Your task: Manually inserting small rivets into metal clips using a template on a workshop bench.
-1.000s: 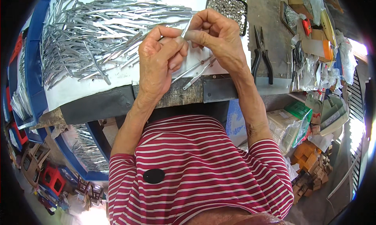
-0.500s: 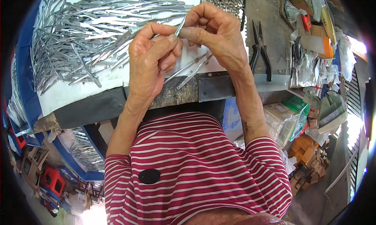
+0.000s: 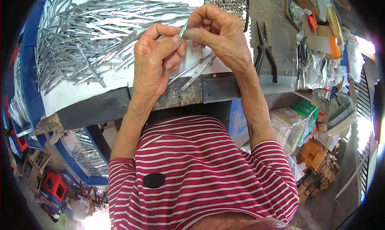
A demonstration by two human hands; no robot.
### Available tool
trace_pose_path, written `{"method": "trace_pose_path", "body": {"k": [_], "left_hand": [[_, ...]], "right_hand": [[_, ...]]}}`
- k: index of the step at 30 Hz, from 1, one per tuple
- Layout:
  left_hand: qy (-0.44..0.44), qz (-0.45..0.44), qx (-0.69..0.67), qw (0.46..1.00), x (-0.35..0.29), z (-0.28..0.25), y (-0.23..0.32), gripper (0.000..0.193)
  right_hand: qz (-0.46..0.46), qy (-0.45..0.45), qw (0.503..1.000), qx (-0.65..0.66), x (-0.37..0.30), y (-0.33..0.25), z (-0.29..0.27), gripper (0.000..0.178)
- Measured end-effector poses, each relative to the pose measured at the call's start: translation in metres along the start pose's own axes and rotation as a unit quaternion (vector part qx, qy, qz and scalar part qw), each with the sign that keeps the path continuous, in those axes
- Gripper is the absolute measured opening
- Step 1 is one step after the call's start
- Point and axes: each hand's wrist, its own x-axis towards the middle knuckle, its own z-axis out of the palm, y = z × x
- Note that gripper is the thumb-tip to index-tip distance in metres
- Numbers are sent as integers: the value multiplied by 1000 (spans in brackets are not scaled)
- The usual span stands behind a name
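Above the table's near edge, my left hand (image 3: pixel 151 59) pinches a thin, shiny metal strip (image 3: pixel 183 30) between thumb and forefinger. My right hand (image 3: pixel 224 37) meets it from the other side, its thumb and bent fingers closed at the same strip. Whether a smaller part is also between the right fingertips is hidden. Beneath the hands, a flat metal strip with a hole (image 3: pixel 194 81) lies beside another strip by the table edge. Left of my hands spreads a large pile of similar metal strips (image 3: pixel 94 33) on a white sheet (image 3: pixel 64 99).
Beyond my right hand stands a black tray (image 3: pixel 246 19) full of small metal parts. Black-handled pliers (image 3: pixel 265 55) lie to the right. Boxes and plastic bags crowd the far right. Blue bins (image 3: pixel 30 69) border the left, and wooden blocks (image 3: pixel 317 166) sit below at right.
The view has shifted very slightly. Both hands keep their pinch on the strip in nearly the same place.
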Motion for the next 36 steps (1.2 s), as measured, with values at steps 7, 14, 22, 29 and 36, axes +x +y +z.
{"method": "trace_pose_path", "body": {"k": [7, 14, 22, 29, 36], "left_hand": [[-1, -4, -3, 1000, 0, 0, 0, 10], [3, 0, -1, 1000, 1, 1, -1, 11], [14, -13, -25, 1000, 0, 0, -2, 11], [28, -25, -26, 999, 1, 4, 0, 12], [28, -22, -23, 999, 2, 5, 0, 12]], "right_hand": [[5, -1, 1000, -17, -1, -2, 0, 9], [-5, 1, 999, -43, 0, -1, 1, 8], [-22, 9, 997, -67, -2, 2, 5, 8], [-63, 3, 983, -171, -5, -3, 6, 11], [-85, 14, 984, -155, -2, 2, 7, 9]]}}
